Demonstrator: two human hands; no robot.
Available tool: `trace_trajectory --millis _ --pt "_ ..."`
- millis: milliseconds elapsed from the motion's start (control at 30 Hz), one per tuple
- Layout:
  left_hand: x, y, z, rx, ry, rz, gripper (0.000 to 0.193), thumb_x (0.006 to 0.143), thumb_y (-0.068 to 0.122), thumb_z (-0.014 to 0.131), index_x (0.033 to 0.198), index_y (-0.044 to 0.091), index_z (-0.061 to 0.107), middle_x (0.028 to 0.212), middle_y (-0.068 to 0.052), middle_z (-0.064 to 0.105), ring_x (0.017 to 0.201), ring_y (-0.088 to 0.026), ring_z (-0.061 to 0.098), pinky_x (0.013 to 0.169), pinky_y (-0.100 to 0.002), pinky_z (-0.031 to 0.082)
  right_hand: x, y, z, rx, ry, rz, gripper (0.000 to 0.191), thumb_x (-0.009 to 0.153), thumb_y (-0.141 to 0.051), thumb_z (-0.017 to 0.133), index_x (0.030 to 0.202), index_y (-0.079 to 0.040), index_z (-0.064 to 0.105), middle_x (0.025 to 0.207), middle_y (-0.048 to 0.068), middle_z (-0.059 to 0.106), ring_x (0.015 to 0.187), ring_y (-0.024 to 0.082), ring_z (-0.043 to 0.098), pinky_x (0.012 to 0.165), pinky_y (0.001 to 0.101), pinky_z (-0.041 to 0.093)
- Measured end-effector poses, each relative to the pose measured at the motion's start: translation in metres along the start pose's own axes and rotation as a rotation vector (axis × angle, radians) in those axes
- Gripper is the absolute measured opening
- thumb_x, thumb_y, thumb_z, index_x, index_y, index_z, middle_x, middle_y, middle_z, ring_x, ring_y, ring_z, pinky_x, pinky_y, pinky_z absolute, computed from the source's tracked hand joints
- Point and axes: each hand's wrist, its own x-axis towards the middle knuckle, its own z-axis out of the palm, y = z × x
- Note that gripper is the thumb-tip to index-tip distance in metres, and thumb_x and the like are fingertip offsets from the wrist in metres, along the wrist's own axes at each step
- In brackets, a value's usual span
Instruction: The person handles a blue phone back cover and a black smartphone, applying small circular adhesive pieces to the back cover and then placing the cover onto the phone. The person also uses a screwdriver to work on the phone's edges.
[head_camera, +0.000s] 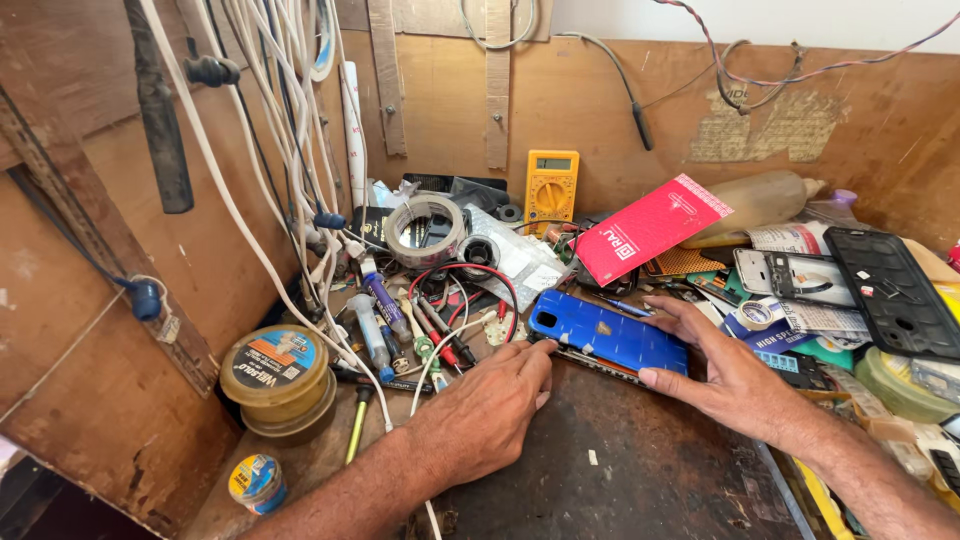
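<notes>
A blue smartphone (605, 333) lies back-up on the dark wooden bench, its back cover lifted slightly off the body along the near edge. My left hand (490, 410) rests on the bench with its fingertips pressed against the phone's near left edge. My right hand (725, 370) cups the phone's right end, thumb under the near edge and fingers over the far side.
A yellow multimeter (551, 186) leans on the back wall beside a red card box (650, 228). A tape roll (427, 230), red test leads (470, 275), pens and screwdrivers (400, 330) crowd the left. Round tins (277, 378) sit at left; phone parts (890, 290) pile at right.
</notes>
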Motion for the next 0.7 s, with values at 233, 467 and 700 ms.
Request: trace_trajectory --millis 233,467,700 --pt "0.0024 0.0033 -0.0005 0.011 -0.016 -0.021 0.042 0.098 0.009 0.055 0.132 -0.013 0.046 0.118 -0.026 0.06 0.118 -0.039 0.056 0.102 -0.045 0.044 -0.0001 -0.0003 -0.0002 -0.038 0.011 -0.01 0.088 0.081 -0.033 0.075 0.158 -0.02 0.035 0.145 0.014 0.058 0.139 0.025 0.052 0.113 0.0431 0.041" --pt "0.0056 0.0024 0.0001 0.053 -0.044 -0.017 0.023 0.097 0.008 0.056 0.115 -0.006 0.051 0.109 -0.021 0.06 0.111 -0.037 0.057 0.097 -0.046 0.045 0.0002 0.0016 0.0008 -0.026 0.003 -0.047 0.087 0.082 -0.032 0.075 0.157 -0.018 0.034 0.144 0.016 0.058 0.14 0.027 0.051 0.114 0.0436 0.04" --pt "0.0083 0.002 0.0001 0.087 -0.077 -0.029 0.012 0.096 0.007 0.055 0.105 -0.001 0.052 0.102 -0.018 0.059 0.107 -0.035 0.058 0.096 -0.046 0.045 0.0007 0.0018 0.001 -0.013 0.003 -0.075 0.083 0.082 -0.034 0.075 0.153 -0.016 0.033 0.145 0.016 0.057 0.14 0.027 0.051 0.114 0.0441 0.04"
